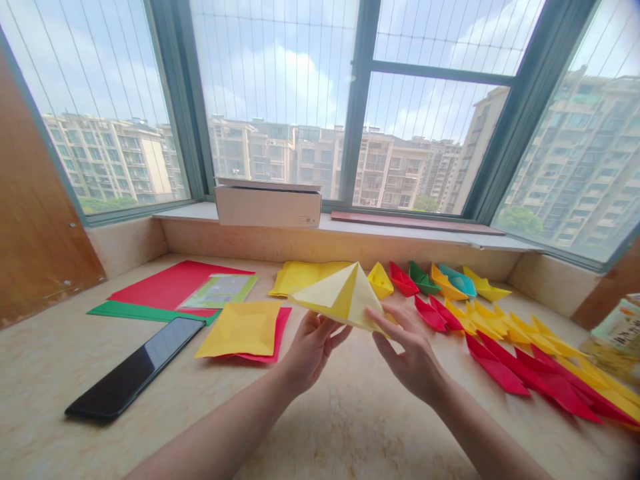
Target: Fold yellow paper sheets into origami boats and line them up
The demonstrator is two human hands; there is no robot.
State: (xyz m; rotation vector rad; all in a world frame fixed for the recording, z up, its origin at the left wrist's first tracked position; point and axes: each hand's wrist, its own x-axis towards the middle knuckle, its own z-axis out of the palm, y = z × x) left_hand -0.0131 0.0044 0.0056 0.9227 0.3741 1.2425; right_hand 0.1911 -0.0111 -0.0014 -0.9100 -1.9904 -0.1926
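Note:
A pale yellow folded paper [327,293], peaked like a half-made paper boat, is held up above the counter between both hands. My left hand [315,343] grips its lower left edge, fingers curled beneath it. At the lower right corner, my right hand [407,350] pinches the paper, thumb below and fingers against the side. Left of my hands lie yellow square sheets [243,330] over red ones [281,340]. Behind the held paper is a stack of yellow paper [295,277]. Finished paper boats stand to the right, among them a yellow one [380,281] and a red one [495,363].
A black phone [137,370] lies at the left. Farther back are red sheets [160,283], green sheets [130,311] and a clear packet [220,292]. A white box [269,205] sits on the windowsill. A plastic bag [620,333] stands at the right edge.

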